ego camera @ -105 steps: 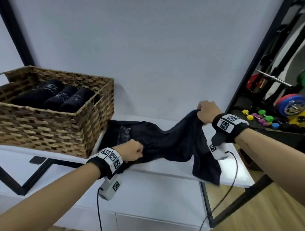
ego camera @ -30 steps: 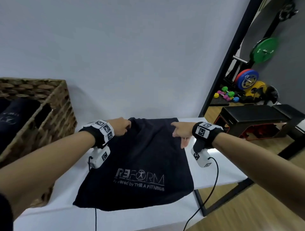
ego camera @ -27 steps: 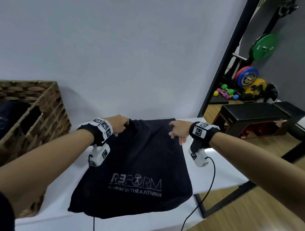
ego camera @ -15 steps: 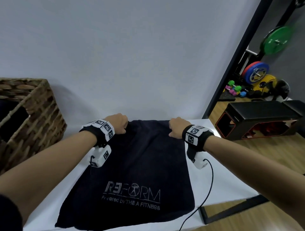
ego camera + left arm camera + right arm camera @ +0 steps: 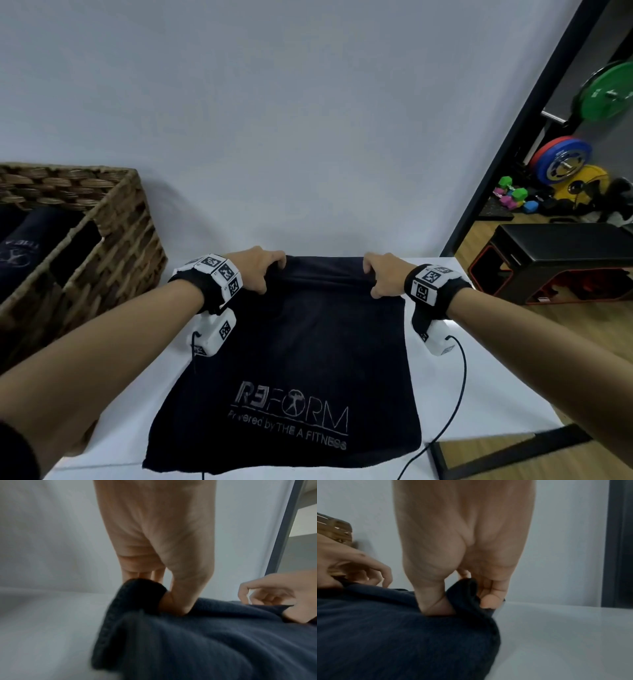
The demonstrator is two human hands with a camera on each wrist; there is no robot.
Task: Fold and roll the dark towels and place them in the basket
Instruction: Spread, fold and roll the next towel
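A dark towel with a pale REFORM logo lies spread on the white table, its near edge hanging over the front. My left hand pinches the far left corner, thumb over the cloth. At the far right corner my right hand pinches the towel the same way, thumb pressed into the fabric. The far edge is bunched between the hands. The wicker basket stands at the left with a rolled dark towel inside.
A pale wall rises just behind the table. A black frame post stands at the right. Past it are a black bench, weight plates and small coloured dumbbells on the wooden floor. Cables hang from my wrist cameras.
The crumpled towel has been spread flat with its logo facing up. Both hands have settled on its far corners and lowered them to the table; the view has shifted right, away from the basket.
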